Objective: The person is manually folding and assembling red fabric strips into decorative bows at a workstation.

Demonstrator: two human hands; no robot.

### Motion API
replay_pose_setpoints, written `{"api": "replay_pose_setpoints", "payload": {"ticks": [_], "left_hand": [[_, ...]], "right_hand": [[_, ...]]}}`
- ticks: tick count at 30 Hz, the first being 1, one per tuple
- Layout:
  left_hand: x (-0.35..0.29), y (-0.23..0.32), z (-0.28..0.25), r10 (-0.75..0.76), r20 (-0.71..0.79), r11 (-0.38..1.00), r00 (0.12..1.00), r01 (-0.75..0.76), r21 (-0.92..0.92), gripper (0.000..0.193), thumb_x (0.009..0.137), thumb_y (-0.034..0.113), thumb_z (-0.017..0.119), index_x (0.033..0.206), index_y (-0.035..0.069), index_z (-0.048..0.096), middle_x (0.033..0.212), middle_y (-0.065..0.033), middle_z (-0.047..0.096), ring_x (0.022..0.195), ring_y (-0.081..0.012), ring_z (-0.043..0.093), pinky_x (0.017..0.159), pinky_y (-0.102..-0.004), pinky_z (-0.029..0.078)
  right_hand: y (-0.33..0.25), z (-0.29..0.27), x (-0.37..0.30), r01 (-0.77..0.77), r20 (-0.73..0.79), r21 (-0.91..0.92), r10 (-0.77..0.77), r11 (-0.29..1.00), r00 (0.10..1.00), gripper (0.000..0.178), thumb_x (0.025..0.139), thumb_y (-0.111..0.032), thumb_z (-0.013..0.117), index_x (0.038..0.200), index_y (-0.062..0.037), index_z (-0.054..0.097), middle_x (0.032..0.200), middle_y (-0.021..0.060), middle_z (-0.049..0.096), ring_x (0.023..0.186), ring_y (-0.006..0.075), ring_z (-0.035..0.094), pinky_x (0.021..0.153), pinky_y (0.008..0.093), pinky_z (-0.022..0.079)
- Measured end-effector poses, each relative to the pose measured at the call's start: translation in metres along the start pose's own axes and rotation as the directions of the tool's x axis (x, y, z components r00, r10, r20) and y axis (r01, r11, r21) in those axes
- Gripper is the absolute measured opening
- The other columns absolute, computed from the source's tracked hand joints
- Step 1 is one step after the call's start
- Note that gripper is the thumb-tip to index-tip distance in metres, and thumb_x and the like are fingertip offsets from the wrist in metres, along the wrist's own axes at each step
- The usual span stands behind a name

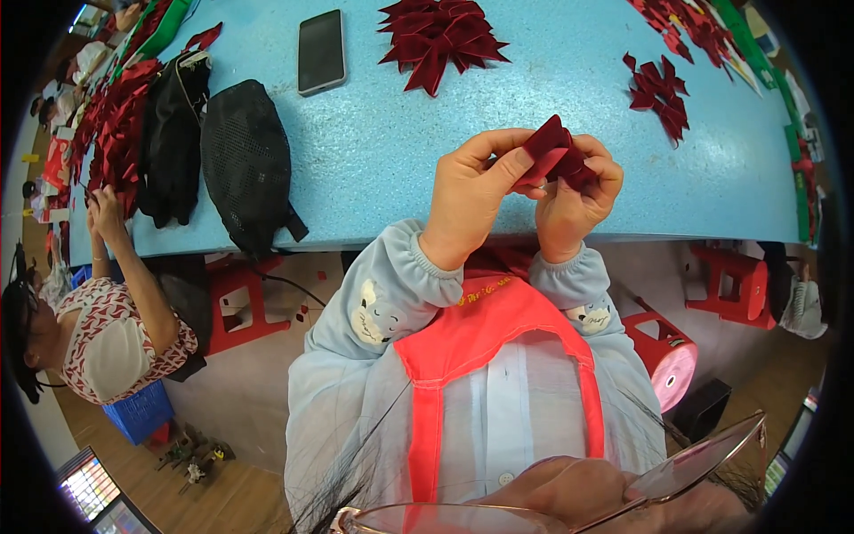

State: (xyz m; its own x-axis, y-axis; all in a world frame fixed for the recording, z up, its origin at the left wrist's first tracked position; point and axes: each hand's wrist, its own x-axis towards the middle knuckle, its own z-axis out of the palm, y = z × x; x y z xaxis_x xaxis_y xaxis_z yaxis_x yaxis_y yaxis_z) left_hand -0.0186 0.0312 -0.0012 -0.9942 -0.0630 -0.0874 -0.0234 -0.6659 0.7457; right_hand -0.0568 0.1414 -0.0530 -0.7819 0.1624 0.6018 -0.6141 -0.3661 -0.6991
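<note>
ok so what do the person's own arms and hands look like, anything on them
The left hand and right hand are bare, with no gloves. Both arms wear long, loose pale-blue sleeves: the left sleeve and right sleeve end in gathered cuffs at the wrists. Each carries a whitish cartoon motif with dark line details and script.

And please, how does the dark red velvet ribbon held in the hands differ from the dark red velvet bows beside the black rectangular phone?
The dark red velvet ribbon is held up between the left hand and right hand; the dark red velvet bows lie on the glossy blue table. The ribbon makes a small folded shape, while the bows overlap in a wider cluster. Both share dark red colour and a velvety look.
</note>
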Motion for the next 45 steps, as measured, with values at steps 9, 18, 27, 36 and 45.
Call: {"api": "replay_pose_setpoints", "payload": {"ticks": [9, 18, 27, 36, 45], "left_hand": [[0.002, 0.010, -0.006, -0.011, 0.030, 0.995, 0.999, 0.007, 0.104, 0.024, 0.089, 0.010, 0.054, 0.107, -0.005, 0.054, 0.088, -0.0117, 0.062, 0.068, -0.0162, 0.061, 0.060, -0.0285, 0.053], [-0.002, 0.005, 0.008, 0.095, 0.059, 0.995, 0.994, -0.097, 0.027, 0.025, 0.088, 0.006, 0.052, 0.111, -0.003, 0.052, 0.083, -0.0087, 0.061, 0.066, -0.0146, 0.060, 0.061, -0.0263, 0.052], [0.000, 0.004, 0.012, 0.151, 0.039, 0.962, 0.988, -0.156, 0.226, 0.024, 0.085, 0.004, 0.057, 0.107, -0.006, 0.054, 0.092, -0.0131, 0.061, 0.074, -0.0161, 0.062, 0.065, -0.0284, 0.054], [-0.001, 0.004, 0.010, 0.168, -0.005, 0.969, 0.986, -0.164, 0.187, 0.024, 0.085, 0.005, 0.059, 0.106, -0.006, 0.056, 0.090, -0.0134, 0.062, 0.073, -0.0154, 0.062, 0.063, -0.0271, 0.054], [0.001, 0.008, 0.003, 0.172, 0.068, 0.916, 0.983, -0.185, 0.357, 0.023, 0.086, 0.008, 0.058, 0.105, -0.006, 0.056, 0.083, -0.0117, 0.063, 0.069, -0.0152, 0.062, 0.061, -0.0271, 0.054]], "right_hand": [[-0.005, -0.003, 0.004, 0.004, 0.075, 0.010, -0.005, 1.000, 0.997, 0.032, 0.075, 0.016, 0.045, 0.096, -0.0077, 0.042, 0.108, 0.0164, 0.051, 0.091, 0.0207, 0.055, 0.079, 0.0315, 0.048], [-0.016, -0.011, 0.020, -0.011, 0.177, -0.030, 0.016, 0.999, 0.984, 0.030, 0.075, 0.015, 0.046, 0.096, -0.0066, 0.042, 0.107, 0.0155, 0.052, 0.092, 0.0206, 0.055, 0.080, 0.0315, 0.048], [-0.008, 0.002, 0.009, -0.352, -0.025, 0.411, 0.396, 0.841, 0.918, 0.025, 0.077, 0.011, 0.043, 0.095, -0.0062, 0.045, 0.108, 0.0141, 0.052, 0.087, 0.0178, 0.056, 0.063, 0.0232, 0.051], [-0.005, 0.004, 0.006, -0.370, -0.035, 0.422, 0.423, 0.827, 0.905, 0.025, 0.078, 0.010, 0.044, 0.096, -0.0068, 0.046, 0.108, 0.0139, 0.052, 0.084, 0.0172, 0.058, 0.057, 0.0205, 0.050], [-0.005, -0.001, 0.008, -0.210, 0.030, 0.207, 0.208, 0.956, 0.978, 0.027, 0.077, 0.011, 0.047, 0.098, -0.0063, 0.043, 0.108, 0.0150, 0.051, 0.089, 0.0185, 0.056, 0.072, 0.0272, 0.050]]}}
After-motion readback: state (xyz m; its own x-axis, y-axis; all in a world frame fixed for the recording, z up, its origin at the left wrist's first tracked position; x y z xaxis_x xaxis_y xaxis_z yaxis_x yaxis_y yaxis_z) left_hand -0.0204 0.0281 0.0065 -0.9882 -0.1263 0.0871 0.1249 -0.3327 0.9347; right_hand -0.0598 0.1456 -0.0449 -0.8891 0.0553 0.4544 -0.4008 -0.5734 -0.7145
